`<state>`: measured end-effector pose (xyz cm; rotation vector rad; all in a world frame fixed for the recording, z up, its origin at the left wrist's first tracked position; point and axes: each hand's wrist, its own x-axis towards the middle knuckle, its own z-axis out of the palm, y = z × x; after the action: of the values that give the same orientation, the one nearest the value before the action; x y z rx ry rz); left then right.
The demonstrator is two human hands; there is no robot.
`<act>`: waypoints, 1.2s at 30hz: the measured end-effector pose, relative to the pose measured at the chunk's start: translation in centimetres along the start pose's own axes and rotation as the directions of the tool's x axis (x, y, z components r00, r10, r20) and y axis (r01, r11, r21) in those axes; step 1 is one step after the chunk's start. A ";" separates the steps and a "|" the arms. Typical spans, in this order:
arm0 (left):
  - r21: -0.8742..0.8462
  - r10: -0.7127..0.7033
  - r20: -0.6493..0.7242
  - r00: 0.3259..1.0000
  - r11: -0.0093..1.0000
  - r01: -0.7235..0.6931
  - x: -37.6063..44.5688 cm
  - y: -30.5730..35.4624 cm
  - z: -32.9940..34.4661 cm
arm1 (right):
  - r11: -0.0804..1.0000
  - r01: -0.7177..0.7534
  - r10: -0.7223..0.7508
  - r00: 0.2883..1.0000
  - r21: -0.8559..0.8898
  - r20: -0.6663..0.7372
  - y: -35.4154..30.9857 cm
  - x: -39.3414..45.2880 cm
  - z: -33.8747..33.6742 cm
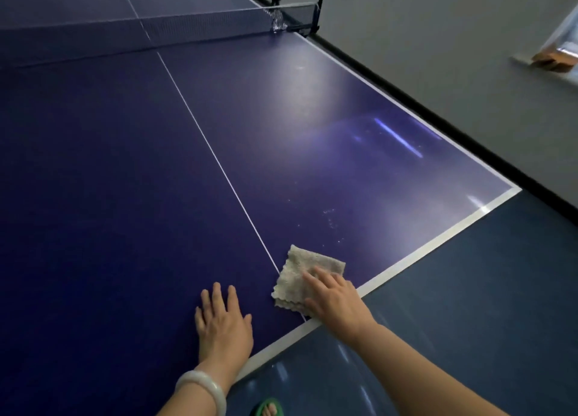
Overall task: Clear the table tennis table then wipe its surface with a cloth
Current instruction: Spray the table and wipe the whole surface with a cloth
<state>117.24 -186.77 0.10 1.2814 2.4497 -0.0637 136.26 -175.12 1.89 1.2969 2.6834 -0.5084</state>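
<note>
Blue floor w/ glossy reflections, grey wall at right, black baseboard along its foot, window ledge w/ a brown object on it, green sandal at bottom edge.

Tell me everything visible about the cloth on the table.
The cloth is a small beige-grey rag, seemingly nubby fabric, folded into a rough square with wavy layered edges at its near side. It lies flat on the blue table tennis table near the white end line, just right of the centre line. The right hand presses on its near right part with straight fingers; the left hand rests apart from it.
</note>
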 end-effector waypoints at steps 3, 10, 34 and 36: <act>-0.019 -0.034 -0.062 0.997 0.999 0.032 0.9 0.7 0.4 | 0.995 0.088 -0.094 0.988 -0.056 -0.125 1.0 0.9 0.9; -0.049 -0.116 -0.179 0.977 0.993 0.109 1.4 1.8 2.8 | 0.888 0.447 -0.446 0.894 -0.103 0.042 3.1 4.5 2.4; -0.023 -0.189 -0.307 0.933 0.981 0.191 1.7 2.2 4.5 | 0.968 0.249 -0.250 0.968 0.031 0.030 -2.2 16.3 1.5; -0.035 -0.185 -0.305 0.934 0.983 0.183 1.7 2.1 4.6 | 0.897 0.441 -0.440 0.898 -0.032 0.029 -2.3 11.8 2.9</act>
<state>119.46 -185.15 -4.52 1.1258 2.8277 0.1020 126.98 -168.73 -3.23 0.6564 2.9540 -0.5049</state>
